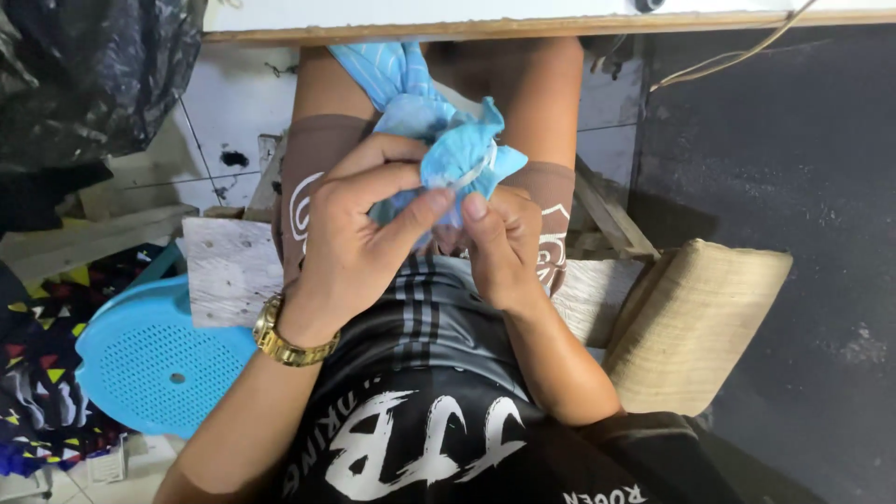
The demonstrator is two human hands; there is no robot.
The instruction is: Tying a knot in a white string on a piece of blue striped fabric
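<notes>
Head view: left hand (350, 238), right hand (499, 247) pinch blue cloth (462, 154); cloth's lower part hidden.

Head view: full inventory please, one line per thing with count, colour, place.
cloth: 1, light blue with white lines, bunched over the lap, pinched by both hands
table edge: 1, white top with wooden rim, along the top
plastic stool: 1, light blue, perforated seat, lower left
wooden board: 1, whitish, under the left forearm
woven roll: 1, tan, right of the lap
black plastic sheet: 1, top left
patterned fabric: 1, dark with coloured triangles, far left
cable: 1, pale, top right
wristwatch: 1, gold, left wrist
left hand: 1, gripping the cloth
right hand: 1, gripping the cloth
</notes>
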